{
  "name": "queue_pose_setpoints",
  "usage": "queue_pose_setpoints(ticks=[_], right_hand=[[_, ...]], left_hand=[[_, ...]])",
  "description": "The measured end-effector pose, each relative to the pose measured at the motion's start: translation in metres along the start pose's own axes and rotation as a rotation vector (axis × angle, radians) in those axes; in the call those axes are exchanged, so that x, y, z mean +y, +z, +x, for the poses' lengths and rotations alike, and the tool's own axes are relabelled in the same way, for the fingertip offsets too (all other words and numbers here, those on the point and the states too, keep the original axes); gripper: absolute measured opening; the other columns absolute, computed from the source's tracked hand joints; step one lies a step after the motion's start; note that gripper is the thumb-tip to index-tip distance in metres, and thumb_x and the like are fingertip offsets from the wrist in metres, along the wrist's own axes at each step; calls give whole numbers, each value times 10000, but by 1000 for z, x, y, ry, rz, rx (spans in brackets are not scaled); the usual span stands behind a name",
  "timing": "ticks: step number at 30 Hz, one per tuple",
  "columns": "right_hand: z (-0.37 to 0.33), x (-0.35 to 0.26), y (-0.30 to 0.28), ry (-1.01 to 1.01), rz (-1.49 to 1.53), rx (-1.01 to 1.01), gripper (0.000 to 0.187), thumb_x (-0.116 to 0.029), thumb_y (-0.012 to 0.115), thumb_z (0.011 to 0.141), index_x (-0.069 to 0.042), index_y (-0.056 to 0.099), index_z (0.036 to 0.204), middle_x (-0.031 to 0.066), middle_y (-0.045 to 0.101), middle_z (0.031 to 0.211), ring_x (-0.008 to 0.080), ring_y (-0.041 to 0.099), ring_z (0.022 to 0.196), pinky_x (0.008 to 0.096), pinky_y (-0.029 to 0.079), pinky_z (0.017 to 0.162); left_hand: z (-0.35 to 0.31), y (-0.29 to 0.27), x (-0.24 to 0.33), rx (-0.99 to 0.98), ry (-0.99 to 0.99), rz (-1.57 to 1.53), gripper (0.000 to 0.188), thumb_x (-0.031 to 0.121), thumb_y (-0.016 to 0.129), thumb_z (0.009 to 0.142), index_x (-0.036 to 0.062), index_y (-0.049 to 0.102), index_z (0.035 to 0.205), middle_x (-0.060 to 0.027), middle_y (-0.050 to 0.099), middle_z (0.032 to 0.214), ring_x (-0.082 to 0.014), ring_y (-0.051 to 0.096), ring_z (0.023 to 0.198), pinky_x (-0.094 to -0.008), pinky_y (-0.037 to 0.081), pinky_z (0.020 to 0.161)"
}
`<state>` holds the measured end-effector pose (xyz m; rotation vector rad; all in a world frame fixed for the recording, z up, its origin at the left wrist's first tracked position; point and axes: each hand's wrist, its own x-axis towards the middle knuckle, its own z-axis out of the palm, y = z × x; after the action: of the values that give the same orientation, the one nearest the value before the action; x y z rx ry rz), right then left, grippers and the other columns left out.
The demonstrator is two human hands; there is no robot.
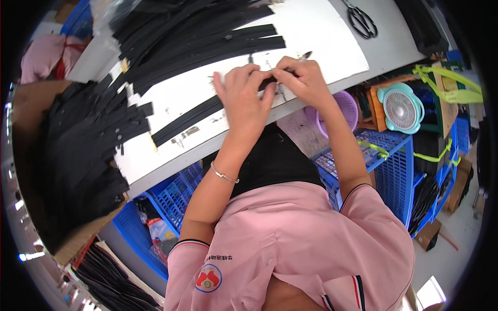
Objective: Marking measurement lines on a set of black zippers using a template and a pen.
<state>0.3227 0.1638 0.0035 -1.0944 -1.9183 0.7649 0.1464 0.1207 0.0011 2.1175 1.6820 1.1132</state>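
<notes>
My left hand [244, 98] is closed over the right end of a black zipper strip [192, 120], which lies along the near edge of a white board [311, 31]. Close beside it, my right hand [303, 80] pinches a slim dark pen [307, 55], one end of which sticks out above the knuckles. The fingertips of both hands meet over the strip's end and partly hide it. Dark marks show on the board around them. Farther back, several more black zipper strips [202, 54] lie heaped in rows.
A cardboard box [31, 111] full of black strips stands at the left. Black-handled scissors [361, 22] lie at the back right of the table. Right of the table are a purple basket [345, 110], a turquoise fan [400, 108] and blue crates [391, 166]. Another person [44, 59] is at far left.
</notes>
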Motion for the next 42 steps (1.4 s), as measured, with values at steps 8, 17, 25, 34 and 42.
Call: queue_pose_setpoints(ticks=[8,17,25,34,42], right_hand=[[3,-3,2,45,5,-35,164,-163,684,937,-17,709,865,83,666,694,124,612,596,282,465,579],[0,-7,4,144,416,182,116,-119,632,1018,-22,685,1052,-20,579,794,53,477,667,224,470,643],[19,-36,21,-62,-435,-9,543,-353,898,779,-111,609,1170,28,607,876,165,595,718,302,492,646],[79,-18,44,118,-533,74,653,-446,872,798,-104,572,1266,64,668,1138,216,677,819,335,548,734],[84,-12,45,65,-386,212,409,-303,822,901,-78,627,1181,57,673,925,164,633,671,296,522,660]], left_hand=[[-2,0,-4,53,16,-61,208,183,782,817,110,732,1005,-60,641,1171,-281,559,1194,-685,184,1182],[-34,-69,-46,200,-86,-45,394,27,670,870,108,694,1256,-117,616,1372,-339,466,1424,-599,179,1242],[-51,-185,-172,287,-244,418,549,-91,560,829,84,658,1339,-123,590,1424,-338,414,1456,-574,173,1262],[-29,-227,-225,235,-175,536,112,147,760,885,103,748,987,-10,722,1144,-237,606,1196,-567,259,1187],[-13,-200,-157,388,40,370,139,101,751,898,106,763,1036,-39,757,1113,-246,665,1209,-522,299,1204]])
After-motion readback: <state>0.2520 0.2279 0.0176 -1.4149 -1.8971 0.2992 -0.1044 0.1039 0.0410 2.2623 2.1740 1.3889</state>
